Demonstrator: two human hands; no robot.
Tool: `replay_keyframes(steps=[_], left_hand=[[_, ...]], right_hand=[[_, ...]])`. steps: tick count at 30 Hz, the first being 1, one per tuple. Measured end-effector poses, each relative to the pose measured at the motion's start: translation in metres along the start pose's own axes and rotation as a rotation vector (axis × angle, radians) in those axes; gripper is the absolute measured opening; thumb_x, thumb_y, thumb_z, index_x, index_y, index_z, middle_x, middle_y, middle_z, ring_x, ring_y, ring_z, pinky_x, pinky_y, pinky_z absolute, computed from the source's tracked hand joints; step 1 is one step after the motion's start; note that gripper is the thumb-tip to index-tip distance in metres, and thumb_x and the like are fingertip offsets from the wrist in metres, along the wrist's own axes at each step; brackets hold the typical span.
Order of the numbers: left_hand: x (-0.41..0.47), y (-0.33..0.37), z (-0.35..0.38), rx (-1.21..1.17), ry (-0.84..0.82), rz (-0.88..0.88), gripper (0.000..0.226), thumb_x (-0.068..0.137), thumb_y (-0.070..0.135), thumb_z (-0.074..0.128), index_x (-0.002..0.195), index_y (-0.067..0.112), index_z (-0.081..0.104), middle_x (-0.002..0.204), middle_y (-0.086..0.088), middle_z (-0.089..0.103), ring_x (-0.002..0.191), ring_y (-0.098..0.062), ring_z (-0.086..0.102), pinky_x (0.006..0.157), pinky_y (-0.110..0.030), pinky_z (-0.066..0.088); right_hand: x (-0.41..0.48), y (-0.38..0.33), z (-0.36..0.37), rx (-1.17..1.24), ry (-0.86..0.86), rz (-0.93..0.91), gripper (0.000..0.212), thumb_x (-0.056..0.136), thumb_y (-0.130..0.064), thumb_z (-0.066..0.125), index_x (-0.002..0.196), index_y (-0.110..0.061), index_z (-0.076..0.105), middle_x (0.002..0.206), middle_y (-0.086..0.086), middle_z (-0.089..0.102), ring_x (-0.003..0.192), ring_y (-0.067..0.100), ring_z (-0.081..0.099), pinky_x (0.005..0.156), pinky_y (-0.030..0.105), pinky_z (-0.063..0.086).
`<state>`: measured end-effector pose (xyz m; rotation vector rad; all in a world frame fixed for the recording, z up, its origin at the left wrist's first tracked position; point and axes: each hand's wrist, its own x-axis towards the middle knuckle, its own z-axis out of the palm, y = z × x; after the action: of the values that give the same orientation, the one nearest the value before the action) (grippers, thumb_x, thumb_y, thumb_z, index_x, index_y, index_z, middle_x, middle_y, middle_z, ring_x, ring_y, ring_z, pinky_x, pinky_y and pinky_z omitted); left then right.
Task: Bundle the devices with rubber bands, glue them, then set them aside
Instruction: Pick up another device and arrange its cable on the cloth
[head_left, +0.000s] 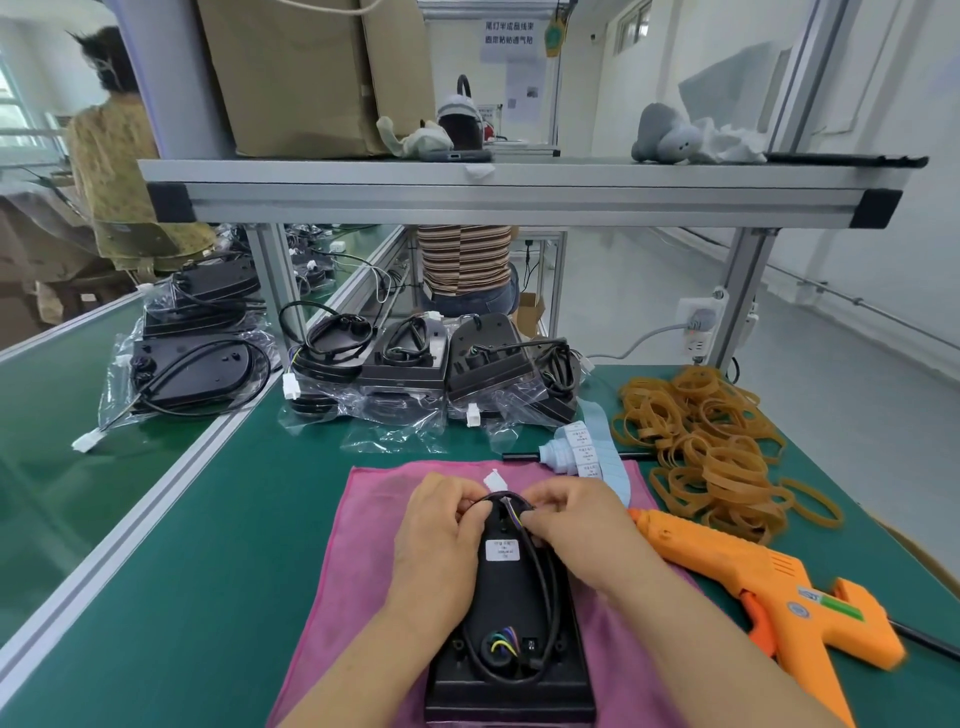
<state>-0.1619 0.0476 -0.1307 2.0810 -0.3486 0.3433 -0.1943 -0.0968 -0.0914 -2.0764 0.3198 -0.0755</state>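
bare left hand (439, 540), right hand (576, 535), forearms (691, 618)

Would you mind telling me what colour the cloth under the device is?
The cloth is pink, seen best in the head view.

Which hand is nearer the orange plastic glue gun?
Right. The right hand, pinching the black cable, is just left of the orange plastic glue gun; the left hand holds the cable farther left.

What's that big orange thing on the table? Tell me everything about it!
It's a glue gun, made of bright orange plastic, lying on its side on the green table. Its pointed tip aims up-left, near the pink cloth. It has a darker orange trigger, coloured stickers on the body, and a black cord at the back. Nobody holds it.
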Motion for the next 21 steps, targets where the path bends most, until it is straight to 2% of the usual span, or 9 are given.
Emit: replay_keyframes(steps=[2, 5, 9, 11, 13, 17, 19, 21], left_hand=[[0.000, 0.001, 0.001, -0.009, -0.016, -0.001, 0.016, 0.090, 0.017, 0.067, 0.080, 0.027, 0.060, 0.084, 0.012, 0.056, 0.087, -0.011, 0.054, 0.081, -0.034, 0.047], [0.000, 0.002, 0.001, -0.016, -0.021, -0.018, 0.014, 0.090, 0.017, 0.067, 0.081, 0.027, 0.062, 0.084, 0.010, 0.056, 0.087, -0.011, 0.054, 0.080, -0.036, 0.047], [0.000, 0.003, 0.002, 0.001, 0.007, -0.024, 0.011, 0.089, 0.016, 0.068, 0.082, 0.023, 0.064, 0.084, 0.009, 0.056, 0.086, -0.015, 0.054, 0.079, -0.039, 0.047], [0.001, 0.002, 0.002, 0.020, 0.012, -0.028, 0.010, 0.089, 0.015, 0.068, 0.083, 0.022, 0.064, 0.085, 0.009, 0.055, 0.087, -0.016, 0.054, 0.080, -0.039, 0.047], [0.000, 0.001, 0.002, 0.026, 0.010, -0.031, 0.010, 0.089, 0.013, 0.068, 0.083, 0.021, 0.065, 0.087, 0.009, 0.055, 0.089, -0.017, 0.053, 0.081, -0.040, 0.047], [0.000, 0.002, 0.002, 0.044, 0.018, -0.029, 0.010, 0.089, 0.012, 0.068, 0.083, 0.020, 0.066, 0.087, 0.008, 0.055, 0.089, -0.017, 0.052, 0.082, -0.039, 0.045], [0.001, 0.002, 0.002, 0.051, 0.028, -0.028, 0.008, 0.089, 0.012, 0.068, 0.086, 0.019, 0.067, 0.089, 0.008, 0.055, 0.091, -0.017, 0.051, 0.083, -0.038, 0.045], [0.000, 0.002, 0.002, 0.041, 0.053, -0.020, 0.009, 0.090, 0.010, 0.067, 0.093, 0.019, 0.067, 0.093, 0.010, 0.054, 0.096, -0.017, 0.051, 0.086, -0.035, 0.044]], right_hand=[[0.003, 0.002, -0.002, 0.168, -0.066, 0.062, 0.024, 0.086, -0.004, 0.067, 0.105, -0.019, 0.064, 0.065, -0.001, 0.063, 0.058, 0.007, 0.060, 0.069, 0.026, 0.052], [0.006, 0.002, -0.003, 0.190, -0.147, 0.055, 0.031, 0.090, -0.002, 0.066, 0.117, -0.017, 0.059, 0.070, -0.001, 0.064, 0.060, 0.004, 0.060, 0.067, 0.018, 0.050], [0.010, 0.003, -0.002, 0.205, -0.208, 0.015, 0.020, 0.091, -0.001, 0.064, 0.109, -0.010, 0.066, 0.083, 0.001, 0.072, 0.073, 0.008, 0.064, 0.070, 0.017, 0.053], [0.013, 0.003, -0.001, 0.091, -0.188, -0.034, 0.016, 0.091, -0.006, 0.066, 0.103, -0.015, 0.070, 0.073, -0.007, 0.067, 0.063, -0.001, 0.059, 0.061, 0.010, 0.047], [0.015, 0.003, 0.001, -0.083, -0.138, -0.095, 0.013, 0.089, -0.013, 0.068, 0.097, -0.023, 0.070, 0.066, -0.013, 0.059, 0.056, -0.004, 0.051, 0.057, 0.008, 0.041], [0.022, 0.002, 0.004, -0.200, -0.088, -0.151, 0.019, 0.083, -0.014, 0.073, 0.085, -0.031, 0.066, 0.072, -0.014, 0.063, 0.063, -0.003, 0.054, 0.063, 0.013, 0.043], [0.024, 0.002, 0.005, -0.148, -0.095, -0.149, 0.024, 0.080, -0.008, 0.074, 0.092, -0.029, 0.068, 0.073, -0.013, 0.064, 0.062, -0.004, 0.055, 0.062, 0.010, 0.045], [0.025, 0.005, 0.007, -0.046, -0.119, -0.132, 0.036, 0.078, -0.001, 0.073, 0.103, -0.026, 0.066, 0.074, -0.012, 0.065, 0.064, -0.003, 0.057, 0.072, 0.017, 0.051]])
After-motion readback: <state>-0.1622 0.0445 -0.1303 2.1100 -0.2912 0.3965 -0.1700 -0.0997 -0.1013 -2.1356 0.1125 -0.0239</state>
